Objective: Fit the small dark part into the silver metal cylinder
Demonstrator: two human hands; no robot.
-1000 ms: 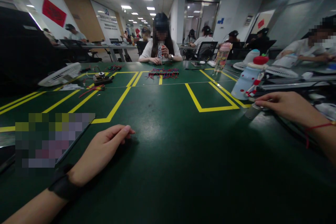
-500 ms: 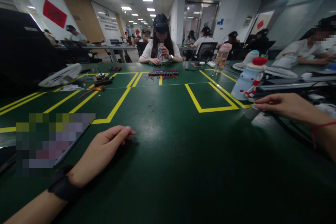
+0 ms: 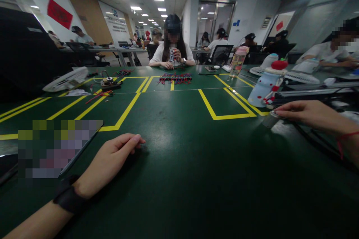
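At the right, my right hand (image 3: 311,115) pinches the upper end of a small grey cylindrical thing (image 3: 270,120) between thumb and fingertips. The cylinder leans at the table's surface; its exact kind is too blurred to tell. Just behind it stands a light blue bottle (image 3: 259,89) with a red top. My left hand (image 3: 114,158) lies on the green table (image 3: 179,179), fingers loosely curled together and the thumb along them. Nothing shows in it, though its underside is hidden. Beside its wrist lies a flat, blurred-out panel (image 3: 60,149).
Yellow tape (image 3: 232,116) marks the table. Red and dark wired parts (image 3: 175,78) lie at the far middle, with more parts (image 3: 108,82) and a white fan (image 3: 67,79) at left. A person (image 3: 171,52) sits opposite. Black cables (image 3: 316,142) run near my right wrist.
My right hand and the grey cylinder have shifted very slightly to the right, with a small shift of the whole view. My left hand keeps its pose.
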